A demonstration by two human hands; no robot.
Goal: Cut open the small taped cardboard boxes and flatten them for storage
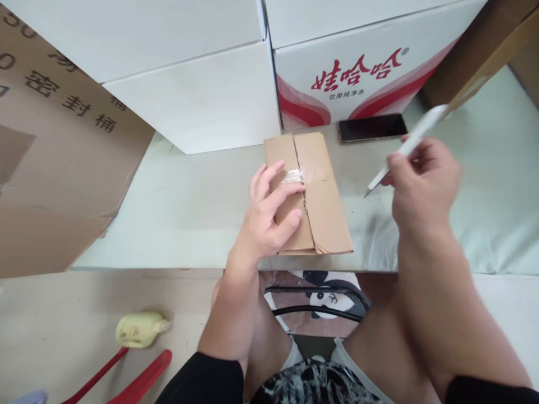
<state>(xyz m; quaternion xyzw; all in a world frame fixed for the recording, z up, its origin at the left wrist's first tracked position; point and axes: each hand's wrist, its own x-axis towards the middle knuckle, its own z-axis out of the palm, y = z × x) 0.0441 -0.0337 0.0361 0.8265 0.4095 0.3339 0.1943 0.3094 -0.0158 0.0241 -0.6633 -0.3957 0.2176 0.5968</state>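
Observation:
A small brown cardboard box (pixel 320 191) lies flat on the pale green table (pixel 185 213), its flaps meeting in a centre seam with a strip of clear tape across it. My left hand (pixel 269 210) rests on the box's left flap, fingers spread and pressing down. My right hand (pixel 423 182) hovers to the right of the box, closed around a white utility knife (pixel 406 147) whose tip points down and left toward the box, a short gap away from it.
A black phone (pixel 373 127) lies behind the box. Two large white cartons, a plain one (pixel 189 84) and a red-printed one (pixel 357 62), stand at the back. A big brown carton (pixel 54 157) stands at left. Below the table are a panda-print stool (pixel 324 297), a yellow jug (pixel 138 330) and red handles (pixel 138 379).

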